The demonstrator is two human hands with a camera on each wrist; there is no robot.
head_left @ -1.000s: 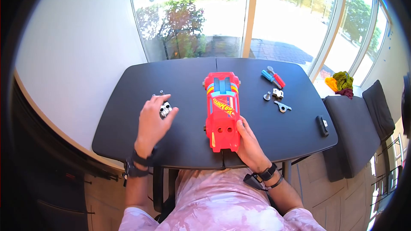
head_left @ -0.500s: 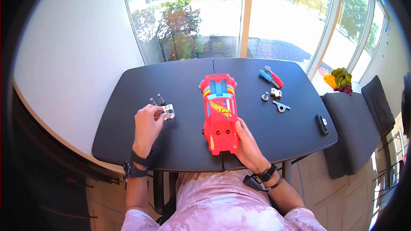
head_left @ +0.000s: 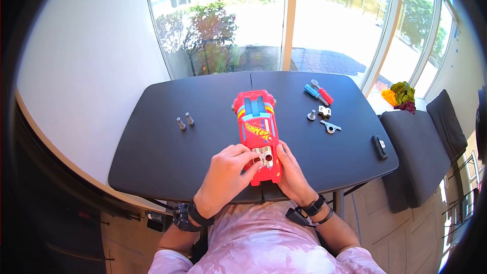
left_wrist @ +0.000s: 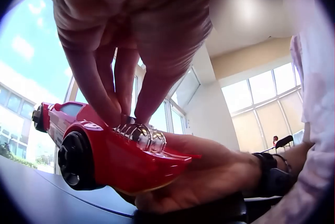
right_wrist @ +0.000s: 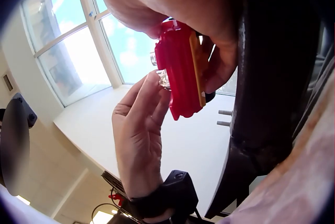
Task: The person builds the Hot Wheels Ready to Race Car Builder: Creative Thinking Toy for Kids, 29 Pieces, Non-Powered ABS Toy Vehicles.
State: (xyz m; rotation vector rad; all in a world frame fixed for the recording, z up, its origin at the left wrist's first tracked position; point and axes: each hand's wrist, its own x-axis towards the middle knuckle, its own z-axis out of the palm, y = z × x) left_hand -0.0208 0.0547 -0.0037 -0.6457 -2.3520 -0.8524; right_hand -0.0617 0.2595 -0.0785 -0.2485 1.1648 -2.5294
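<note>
the left grip (head_left: 225,175) is narrow, pinching a shiny silver engine-shaped piece (head_left: 264,150) against the rear top of a long red plastic toy car (head_left: 257,142) — the car's near end sits between both grips. the right grip (head_left: 293,173) holds the car by its right side. two grey flared pegs (head_left: 189,118) stand on the smooth black table (head_left: 152,152), beyond and left of the left grip; beyond the right grip lie a blue-handled tool (head_left: 312,91), a red-handled tool (head_left: 325,96) and a flat grey ring-ended piece (head_left: 332,124).
</note>
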